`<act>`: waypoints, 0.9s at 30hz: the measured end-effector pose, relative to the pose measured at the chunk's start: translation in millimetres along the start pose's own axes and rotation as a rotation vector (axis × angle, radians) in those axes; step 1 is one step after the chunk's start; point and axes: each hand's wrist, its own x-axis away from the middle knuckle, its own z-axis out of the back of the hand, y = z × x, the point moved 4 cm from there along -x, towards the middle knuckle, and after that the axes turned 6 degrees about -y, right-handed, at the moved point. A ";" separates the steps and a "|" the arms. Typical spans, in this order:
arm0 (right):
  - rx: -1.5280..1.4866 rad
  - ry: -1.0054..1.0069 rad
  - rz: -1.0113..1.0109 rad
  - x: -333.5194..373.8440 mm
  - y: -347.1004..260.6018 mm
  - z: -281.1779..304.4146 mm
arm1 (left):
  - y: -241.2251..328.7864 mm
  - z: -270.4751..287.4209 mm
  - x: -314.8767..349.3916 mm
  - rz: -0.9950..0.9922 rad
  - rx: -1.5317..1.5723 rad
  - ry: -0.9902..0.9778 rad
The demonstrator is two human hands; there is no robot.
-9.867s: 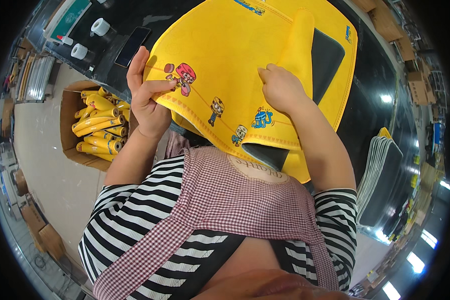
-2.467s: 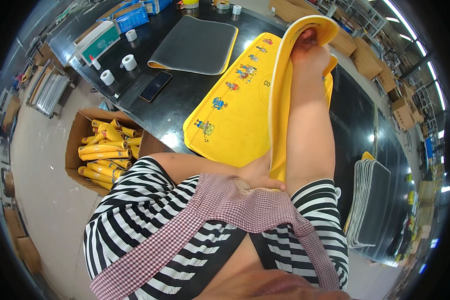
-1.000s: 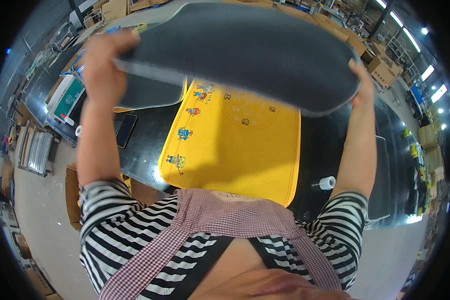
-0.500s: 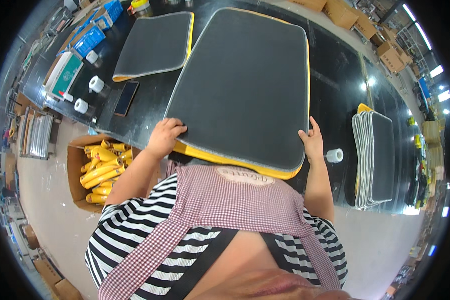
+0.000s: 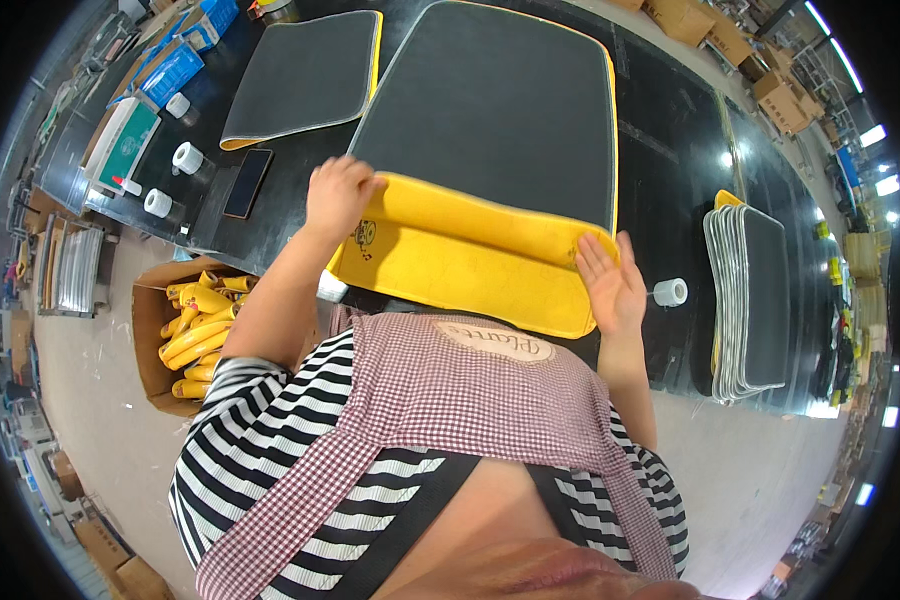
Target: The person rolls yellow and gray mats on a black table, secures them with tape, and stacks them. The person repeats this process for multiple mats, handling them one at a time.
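A folded mat (image 5: pixel 500 110) with a black backing and a yellow face lies in front of me on the black table. Its near edge is lifted and curled away from me, baring the yellow side. My left hand (image 5: pixel 342 198) is closed on the left corner of that raised edge. Against the right end of the lifted edge rests my right hand (image 5: pixel 612 285), its fingers stretched out and the palm partly turned up. Part of a printed figure shows on the yellow face near my left hand.
Another folded mat (image 5: pixel 305 75) lies at the far left, near a phone (image 5: pixel 248 184). A stack of folded mats (image 5: pixel 745 300) stands at the right, beyond a white roll (image 5: pixel 670 292). Rolled yellow pieces fill a cardboard box (image 5: pixel 150 345) at left. Blue bins (image 5: pixel 175 70) line the far-left edge.
The mat's near edge has come up and curled away from me, exposing yellow. My left hand has moved up and away with its corner; my right fingers have straightened against the edge.
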 end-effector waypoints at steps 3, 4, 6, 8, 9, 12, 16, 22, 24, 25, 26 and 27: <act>1.367 -0.093 0.365 -21.6 12.5 -39.5 | 8.7 -19.3 -30.0 -0.048 -0.043 0.192; 1.936 -0.259 0.626 -21.2 12.5 -73.7 | 6.1 -29.8 -33.2 -0.049 -0.044 0.199; 2.217 -0.306 0.498 -34.7 33.7 -75.2 | 6.0 -43.8 -40.3 -0.071 -0.041 0.181; 2.253 -0.345 0.423 -41.6 40.4 -78.3 | 11.1 -47.7 -37.3 -0.140 -0.014 0.255; 2.272 -0.362 0.384 -44.1 41.9 -77.8 | 10.0 -47.4 -38.7 -0.153 0.112 0.144; 2.102 -0.387 0.424 -46.6 48.6 -66.9 | 24.3 -40.9 -24.9 -0.129 0.483 -0.172; 2.104 -0.445 0.510 -38.3 54.6 -62.0 | 44.1 -44.8 6.5 -0.472 0.069 -0.038; 2.098 -0.467 0.527 -5.0 64.9 -57.3 | 52.6 -50.3 48.6 -0.360 0.033 -0.040; 2.099 -0.435 0.609 7.9 71.0 -55.6 | 52.7 -51.0 59.9 -0.343 0.051 -0.029; 2.093 -0.423 0.614 13.0 74.7 -52.0 | 53.2 -51.4 65.2 -0.339 0.064 -0.024; 2.091 -0.405 0.627 15.8 77.6 -48.1 | 53.4 -51.1 67.0 -0.339 0.077 -0.012; 2.089 -0.388 0.640 17.8 80.0 -44.8 | 53.3 -50.7 69.0 -0.339 0.073 -0.005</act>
